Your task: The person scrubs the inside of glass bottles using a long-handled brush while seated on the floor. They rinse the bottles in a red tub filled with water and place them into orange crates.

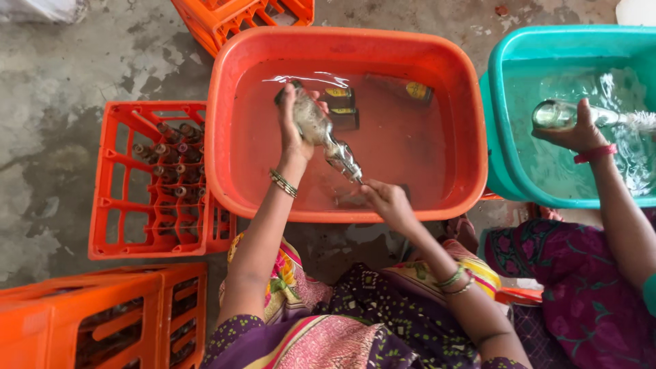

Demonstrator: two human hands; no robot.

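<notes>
My left hand (292,126) grips a clear glass bottle (321,133) by its body, tilted over the water in a red plastic tub (345,42). My right hand (386,200) is closed at the bottle's neck end, near the tub's front rim, holding what looks like a thin brush handle; I cannot make it out clearly. Two or three dark bottles with yellow labels (339,102) lie submerged in the tub's water behind my hands.
An orange crate (147,181) with several brown bottles stands to the left. More orange crates (102,318) sit at the lower left and top (242,15). At the right, another person's hand (581,130) holds a clear bottle (557,115) over a teal tub (519,68).
</notes>
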